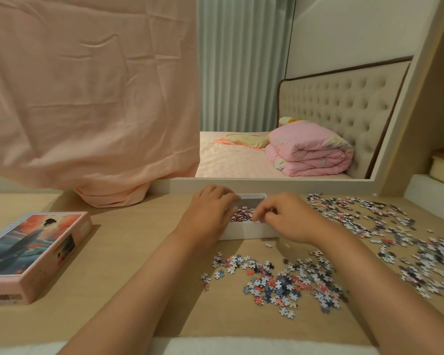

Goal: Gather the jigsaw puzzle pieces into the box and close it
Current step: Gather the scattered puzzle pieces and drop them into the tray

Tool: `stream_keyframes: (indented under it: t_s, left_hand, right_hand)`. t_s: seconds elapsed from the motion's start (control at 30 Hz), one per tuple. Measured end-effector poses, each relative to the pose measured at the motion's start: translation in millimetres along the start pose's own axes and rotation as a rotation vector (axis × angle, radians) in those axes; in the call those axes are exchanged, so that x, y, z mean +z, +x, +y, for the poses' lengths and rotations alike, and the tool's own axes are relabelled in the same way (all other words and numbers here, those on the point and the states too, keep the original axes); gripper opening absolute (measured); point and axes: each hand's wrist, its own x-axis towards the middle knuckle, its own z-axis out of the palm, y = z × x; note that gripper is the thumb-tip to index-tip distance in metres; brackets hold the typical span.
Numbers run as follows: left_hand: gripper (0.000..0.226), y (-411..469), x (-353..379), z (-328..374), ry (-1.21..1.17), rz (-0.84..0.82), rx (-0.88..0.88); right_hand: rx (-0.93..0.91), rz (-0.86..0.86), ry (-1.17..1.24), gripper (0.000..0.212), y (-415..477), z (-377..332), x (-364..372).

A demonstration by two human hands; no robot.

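Two bare hands are held over a shallow white cardboard box (249, 230). The right hand (285, 217) is seen with its fingers (263, 213) curled and drawn narrowly together above the near rim; whether anything is pinched between them cannot be told. The left hand (210, 208) is laid across the box's left side with the fingers bent down towards the inside, and what they hold, if anything, is hidden.

One heap of small jigsaw pieces (242, 213) in pink, white, red and dark blue is seen inside the box, between the hands. The box is set on a pale wooden desk (128, 252), just in front of a white-framed mirror (267, 181).

Two spreads of loose pieces are left on the desk, too many to be counted: one (280, 280) between the forearms, and a larger one (395, 234) to the right of the box. One pink rectangular lid (34, 249), printed with a dark-haired figure among red blooms, is placed well apart at the left, picture up. One peach cloth (87, 98) is draped behind it.
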Motion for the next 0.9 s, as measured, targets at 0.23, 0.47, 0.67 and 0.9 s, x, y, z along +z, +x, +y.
stream_keyframes:
  t_s: [0.23, 0.47, 0.67, 0.9]
  left_hand:
    - [0.048, -9.5, -24.1, 68.1, -0.116, -0.488, -0.024]
    - [0.113, -35.6, -14.7, 94.0, -0.071, -0.883, -0.089]
    - [0.086, -40.5, -8.8, 84.3, -0.062, -0.711, 0.002]
    - [0.045, -37.0, -7.4, 70.2, -0.215, -0.586, -0.034]
  right_hand:
    - [0.005, -0.308, -0.133, 0.053, -34.6, 22.6, 10.4]
    - [0.026, -0.335, -0.151, 0.037, -42.8, 26.2, 5.4]
    - [0.271, -0.47, -0.239, 0.095, -55.5, 23.6, -18.6]
    - [0.239, -0.436, -0.183, 0.079, -51.2, 15.2, -1.7]
